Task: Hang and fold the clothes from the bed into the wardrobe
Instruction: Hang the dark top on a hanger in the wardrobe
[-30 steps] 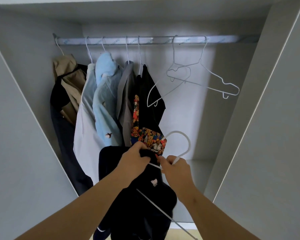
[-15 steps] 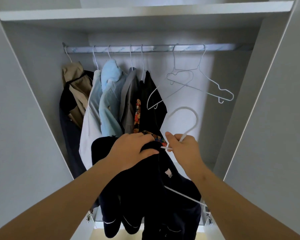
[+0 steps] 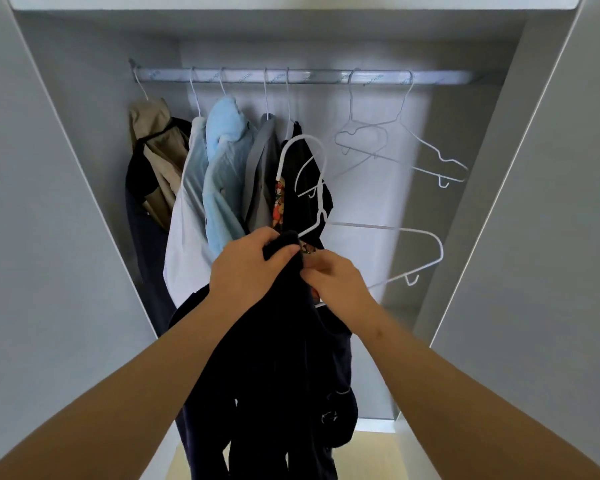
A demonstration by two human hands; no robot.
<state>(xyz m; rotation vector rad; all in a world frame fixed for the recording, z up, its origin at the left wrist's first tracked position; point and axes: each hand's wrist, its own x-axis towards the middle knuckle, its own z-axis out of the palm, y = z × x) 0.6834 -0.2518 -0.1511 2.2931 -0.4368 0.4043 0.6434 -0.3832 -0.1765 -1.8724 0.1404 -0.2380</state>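
Note:
A dark navy garment (image 3: 278, 358) hangs from my hands in front of the open wardrobe. My left hand (image 3: 250, 268) grips its top edge, bunched between thumb and fingers. My right hand (image 3: 340, 282) pinches the garment just right of that, with its fingers curled. A white wire hanger (image 3: 378, 233) rises from between my hands; its hook stands below the rail and its right shoulder sticks out bare to the right. The metal rail (image 3: 309, 77) runs across the top of the wardrobe.
Several clothes hang at the rail's left: a beige one (image 3: 153, 147), a white one (image 3: 184, 216), a light blue shirt (image 3: 226, 171), a grey one (image 3: 260, 174) and a black patterned one (image 3: 305, 188). Two bare hangers (image 3: 395, 147) hang at the right. Grey doors flank both sides.
Both hands have risen toward the rail with the garment. The hanger has tipped upright, its hook swinging left and its right shoulder now showing clear of the cloth.

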